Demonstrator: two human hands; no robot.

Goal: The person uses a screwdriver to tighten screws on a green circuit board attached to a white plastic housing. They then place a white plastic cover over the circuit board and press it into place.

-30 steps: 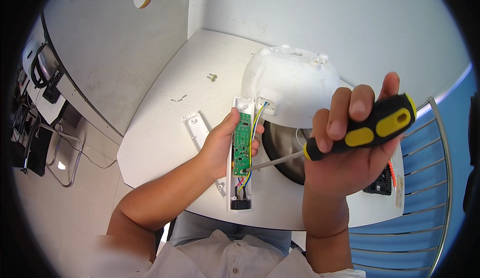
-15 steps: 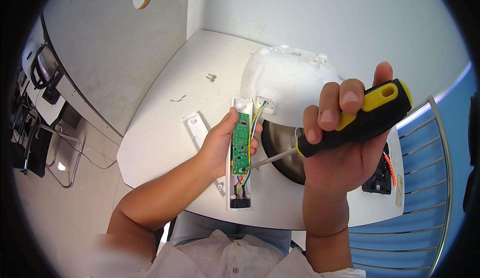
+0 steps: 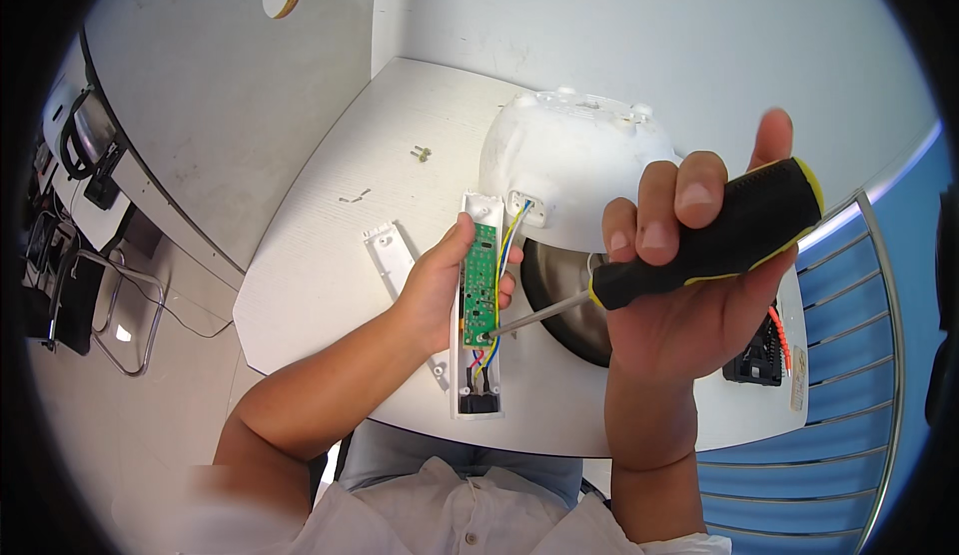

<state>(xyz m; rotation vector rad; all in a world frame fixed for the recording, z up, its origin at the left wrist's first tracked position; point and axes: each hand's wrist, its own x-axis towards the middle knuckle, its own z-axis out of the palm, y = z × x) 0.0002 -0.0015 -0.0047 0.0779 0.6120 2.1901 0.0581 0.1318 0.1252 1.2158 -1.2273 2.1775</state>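
Observation:
My left hand point(image 3: 440, 280) is wrapped round a long white plastic housing point(image 3: 483, 205), thumb along its left edge. Inside lies a green circuit board point(image 3: 480, 290), with a black socket point(image 3: 479, 403) and coloured wires below it. My right hand point(image 3: 679, 285) grips the black and yellow handle of a screwdriver point(image 3: 734, 230), thumb raised. Its tip meets the lower end of the board, at what looks like a screw. Yellow and blue wires point(image 3: 507, 245) run from the housing to a connector on a white rounded appliance body point(image 3: 574, 160) behind it.
A white cover strip point(image 3: 393, 255) lies left of my left hand. Several small screws point(image 3: 422, 153) rest on the white table point(image 3: 320, 245). A dark round pan point(image 3: 564, 300) sits under the right wrist's left side. At right are a black tool case point(image 3: 754, 360) and a metal railing point(image 3: 884, 355).
The screwdriver handle has rolled in my right hand, turning its yellow inset out of sight. My right thumb has lifted slightly. The tip stays at the board's lower end.

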